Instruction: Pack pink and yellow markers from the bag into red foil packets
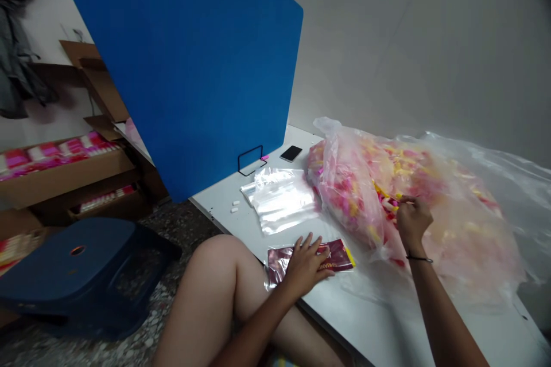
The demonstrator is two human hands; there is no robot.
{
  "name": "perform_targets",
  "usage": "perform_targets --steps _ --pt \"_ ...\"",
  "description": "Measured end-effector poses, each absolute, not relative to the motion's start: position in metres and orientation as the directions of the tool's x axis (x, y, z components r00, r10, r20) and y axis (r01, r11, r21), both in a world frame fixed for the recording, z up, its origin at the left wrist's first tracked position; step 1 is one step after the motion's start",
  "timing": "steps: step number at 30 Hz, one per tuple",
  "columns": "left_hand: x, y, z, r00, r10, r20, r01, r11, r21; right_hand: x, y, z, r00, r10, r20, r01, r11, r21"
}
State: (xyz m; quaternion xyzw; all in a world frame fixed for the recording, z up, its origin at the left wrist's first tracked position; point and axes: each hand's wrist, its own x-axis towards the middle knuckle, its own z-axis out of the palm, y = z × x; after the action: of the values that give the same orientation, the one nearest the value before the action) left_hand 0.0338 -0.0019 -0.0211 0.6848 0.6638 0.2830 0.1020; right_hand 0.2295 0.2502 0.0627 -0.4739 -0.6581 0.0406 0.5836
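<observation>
My left hand (305, 266) lies palm down with its fingers spread on a flat maroon packet (342, 255) near the table's front edge. The packet has clear film, printed lettering and a yellow strip at its right end. At the mouth of a large clear plastic bag (336, 183), my right hand (412, 219) has its fingers curled together. What they grip, if anything, is too small to make out. Many small red, pink and yellow pieces (390, 203) fill the bag and show through its opening.
A stack of clear plastic sleeves (284, 200), a phone (291, 153), a black wire stand (251, 161) and small white pieces (235, 206) lie on the white table (365, 321). A blue partition (206, 69) rises behind. At left are a blue stool (81, 258) and cardboard boxes (64, 178).
</observation>
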Motion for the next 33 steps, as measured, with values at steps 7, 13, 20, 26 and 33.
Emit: perform_targets --steps 7,13,20,26,33 --pt "0.033 -0.002 -0.018 -0.045 0.973 0.226 0.84 -0.085 0.536 0.189 0.167 0.085 -0.061 0.349 0.935 0.448 0.847 -0.286" --pt "0.034 -0.005 -0.013 -0.067 0.974 0.218 0.819 -0.071 0.569 0.183 0.093 0.041 -0.234 0.354 0.906 0.271 0.918 -0.289" --pt "0.035 -0.005 -0.009 -0.118 0.966 0.229 0.787 -0.05 0.615 0.183 0.078 -0.01 -0.514 0.689 0.51 0.197 0.674 -0.712" --pt "0.032 -0.006 -0.008 -0.062 0.961 0.268 0.754 -0.131 0.644 0.182 0.078 -0.013 -0.617 0.702 0.355 0.158 0.552 -0.819" --pt "0.032 -0.004 -0.005 -0.143 0.918 0.369 0.667 -0.186 0.721 0.181 0.067 -0.007 -0.616 0.611 0.498 0.145 0.708 -0.691"
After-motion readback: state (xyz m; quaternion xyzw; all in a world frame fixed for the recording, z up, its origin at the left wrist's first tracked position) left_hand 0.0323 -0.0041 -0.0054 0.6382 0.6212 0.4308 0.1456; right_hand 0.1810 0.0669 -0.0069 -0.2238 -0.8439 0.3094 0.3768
